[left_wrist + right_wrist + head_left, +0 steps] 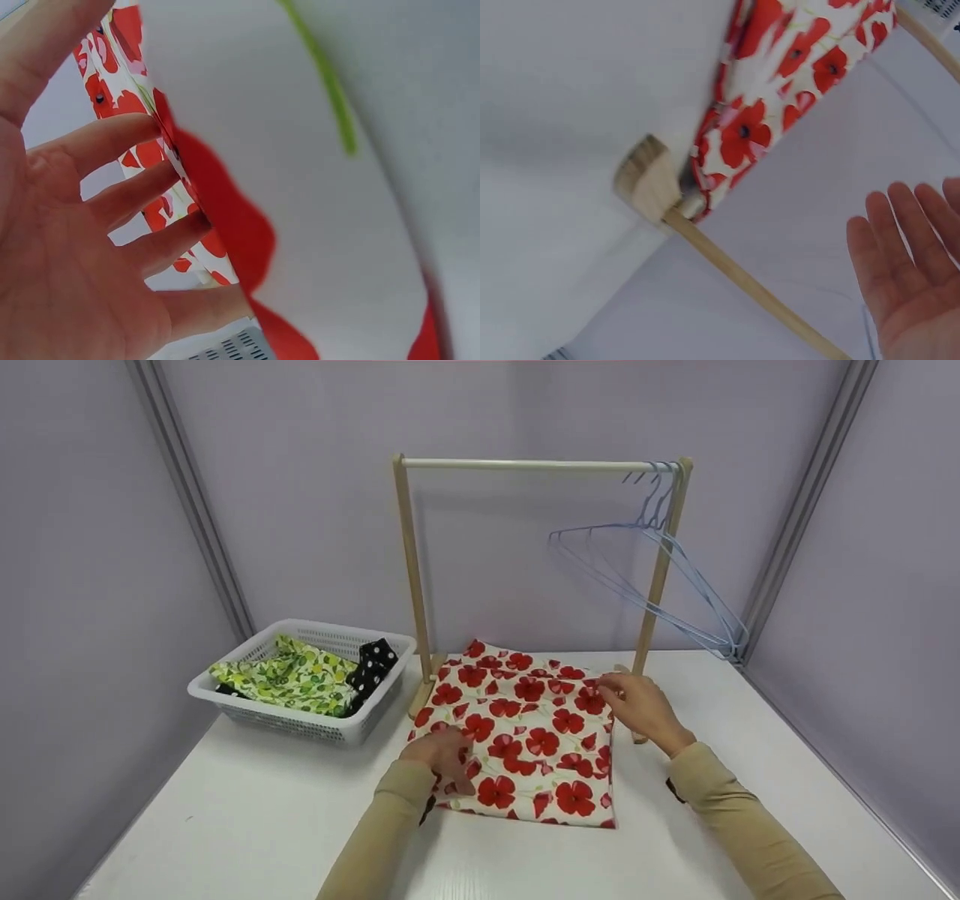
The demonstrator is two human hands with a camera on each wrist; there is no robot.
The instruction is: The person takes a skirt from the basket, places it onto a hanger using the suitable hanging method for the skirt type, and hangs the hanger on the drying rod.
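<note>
A white cloth with red flowers (525,739) lies spread on the table under the rack; whether it is a garment cannot be told. My left hand (441,754) is over its front left part. In the left wrist view the fingers of the left hand (97,217) are spread and rather straight, their tips against the flowered cloth (217,180). My right hand (643,706) is at the cloth's far right edge. Seen in the right wrist view, the right hand (919,277) has extended fingers, apart from the flowered cloth (742,135), with nothing in it.
A wooden rack (411,555) with a white rail (517,465) stands behind. Several blue hangers (637,598) hang at its right end. To the left, a white basket (277,720) contains a green-and-yellow patterned cloth (300,679) and a black polka-dot cloth (373,667). Walls enclose the table.
</note>
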